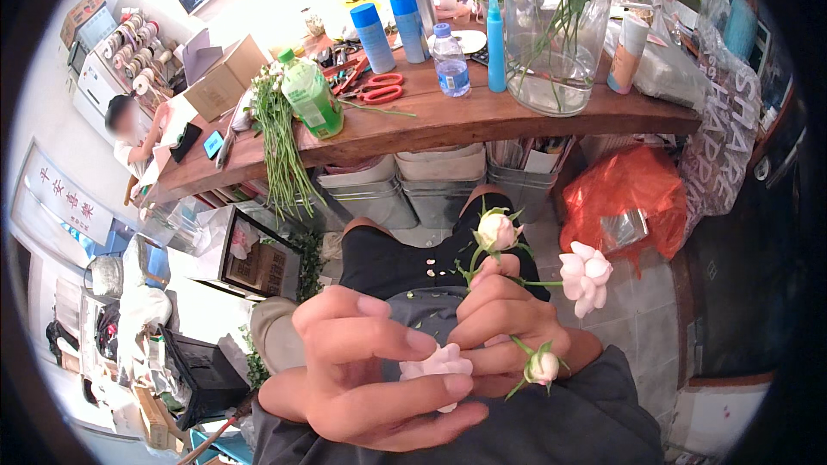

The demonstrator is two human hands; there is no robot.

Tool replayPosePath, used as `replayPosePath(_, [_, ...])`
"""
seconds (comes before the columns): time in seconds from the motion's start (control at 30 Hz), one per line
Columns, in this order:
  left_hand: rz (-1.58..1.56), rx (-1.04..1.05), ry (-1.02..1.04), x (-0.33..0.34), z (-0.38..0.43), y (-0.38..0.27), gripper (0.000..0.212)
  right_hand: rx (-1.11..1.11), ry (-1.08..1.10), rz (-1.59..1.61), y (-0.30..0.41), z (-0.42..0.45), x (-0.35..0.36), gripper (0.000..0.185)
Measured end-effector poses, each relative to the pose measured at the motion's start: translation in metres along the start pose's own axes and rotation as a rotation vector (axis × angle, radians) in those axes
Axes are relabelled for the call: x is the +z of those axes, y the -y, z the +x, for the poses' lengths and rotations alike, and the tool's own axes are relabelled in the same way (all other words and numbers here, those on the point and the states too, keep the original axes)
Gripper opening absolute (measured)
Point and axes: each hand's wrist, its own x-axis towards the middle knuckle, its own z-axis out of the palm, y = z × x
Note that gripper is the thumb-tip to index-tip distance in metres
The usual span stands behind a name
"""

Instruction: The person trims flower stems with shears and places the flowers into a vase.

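My right hand (510,316) grips a branching rose stem above my lap. From it stick out a pale pink bud (497,231) at the top, an open pink bloom (585,279) to the right, and a smaller whitish bud (543,368) below. Between the two hands sits another pale pink rose bloom (438,361). The fingers of my left hand (375,368) are bent around this bloom, fingertips at its petals, which they partly cover. Much of the stem is hidden behind my right fingers. A few loose petals (431,268) lie on my dark shorts.
Before me runs a wooden table (413,132) holding a glass vase (549,77) of roses, red-handled scissors (381,89), a green bottle (313,97) and cut stems (281,161) overhanging the edge. Metal bins (442,194) and a red plastic bag (623,200) are underneath. Another person (132,135) sits far left.
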Motion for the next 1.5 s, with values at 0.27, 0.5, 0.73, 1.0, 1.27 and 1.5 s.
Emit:
replayPosePath(0.27, [-0.155, -0.143, 0.073, -0.02, -0.007, -0.002, 0.04, 0.029, 0.004, -0.005, 0.004, -0.001, 0.002, 0.021])
replayPosePath(0.5, [-0.145, -0.167, 0.063, -0.013, -0.007, -0.006, 0.027, 0.021, -0.031, -0.054, 0.006, -0.003, 0.005, 0.021])
replayPosePath(0.73, [-0.293, -0.372, -0.01, -0.005, -0.012, -0.015, 0.026, 0.043, -0.016, -0.062, 0.01, -0.002, 0.005, 0.018])
replayPosePath(1.0, [-0.4, -0.389, 0.033, 0.002, -0.012, -0.013, 0.039, 0.034, 0.021, -0.047, 0.01, -0.007, -0.002, 0.018])
replayPosePath(1.27, [-0.248, -0.211, -0.003, 0.008, -0.022, -0.007, 0.056, 0.023, -0.012, -0.061, 0.009, -0.01, -0.001, 0.017])
replayPosePath(1.5, [-0.472, -0.112, -0.412, 0.006, -0.031, 0.023, 0.06, 0.018, -0.075, -0.09, 0.001, -0.004, 0.006, 0.027])
